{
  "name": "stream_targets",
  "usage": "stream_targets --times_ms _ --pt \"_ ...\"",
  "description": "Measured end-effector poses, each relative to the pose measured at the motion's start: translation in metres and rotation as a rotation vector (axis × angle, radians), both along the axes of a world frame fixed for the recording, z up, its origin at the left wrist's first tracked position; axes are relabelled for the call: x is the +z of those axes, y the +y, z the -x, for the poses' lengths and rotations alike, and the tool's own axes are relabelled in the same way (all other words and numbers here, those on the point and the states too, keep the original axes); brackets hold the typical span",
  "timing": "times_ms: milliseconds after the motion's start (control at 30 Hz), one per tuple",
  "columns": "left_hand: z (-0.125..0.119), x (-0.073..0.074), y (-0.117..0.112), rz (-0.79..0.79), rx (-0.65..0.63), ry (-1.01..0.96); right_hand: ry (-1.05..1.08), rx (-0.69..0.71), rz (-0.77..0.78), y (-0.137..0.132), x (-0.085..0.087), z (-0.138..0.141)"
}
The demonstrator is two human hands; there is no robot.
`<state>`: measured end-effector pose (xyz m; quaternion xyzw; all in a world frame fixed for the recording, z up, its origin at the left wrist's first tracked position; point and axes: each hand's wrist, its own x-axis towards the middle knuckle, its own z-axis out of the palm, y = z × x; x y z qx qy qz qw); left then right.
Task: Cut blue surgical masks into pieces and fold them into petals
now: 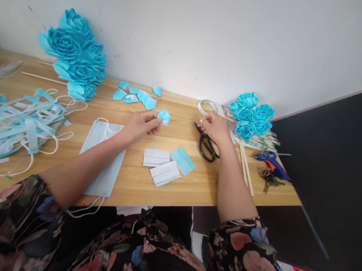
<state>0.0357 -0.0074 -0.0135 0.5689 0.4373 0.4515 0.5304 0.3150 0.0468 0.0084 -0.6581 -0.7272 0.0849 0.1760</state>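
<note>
My left hand (pixel 143 126) pinches a small folded piece of blue mask fabric (pixel 164 115) by its left edge, above the table. My right hand (pixel 215 127) is closed, fingertips together, with a tiny pale bit at them that is too small to name. Under and beside that hand lie black-handled scissors (pixel 206 151), partly covered by it. Just behind it rests a roll of white tape (pixel 202 107). Cut rectangles of mask fabric (pixel 165 173), white and blue, lie between my arms. Several folded blue pieces (pixel 150 103) are spread farther back.
A whole mask (pixel 105 180) lies under my left forearm. Mask strips and ear loops (pixel 32 130) heap at left. Blue fabric roses (pixel 74 47) stand behind them; more roses (pixel 248 114) lie right, near wooden sticks (pixel 246 169), a glue gun (pixel 272 164) and keys (pixel 267 179).
</note>
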Motion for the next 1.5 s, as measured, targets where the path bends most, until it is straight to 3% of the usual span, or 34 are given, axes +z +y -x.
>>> stream_targets --times_ms 133,267,400,633,933,1500 --pt "0.000 0.002 -0.001 0.019 0.000 0.017 0.172 0.019 -0.171 -0.005 0.002 0.011" --pt "-0.001 0.006 -0.002 0.043 -0.008 0.006 0.325 0.251 -0.378 -0.027 0.007 0.044" --pt "-0.002 0.007 -0.004 0.055 -0.047 0.006 0.306 0.469 -0.538 -0.046 0.007 0.069" --pt "-0.002 0.004 -0.006 0.065 -0.085 0.006 0.249 0.534 -0.681 -0.047 0.002 0.075" --pt "-0.004 0.011 -0.010 0.103 -0.105 -0.018 0.114 0.575 -0.735 -0.048 0.000 0.076" --pt "-0.005 0.009 -0.010 0.066 -0.083 -0.037 0.115 0.568 -0.577 -0.049 -0.003 0.076"
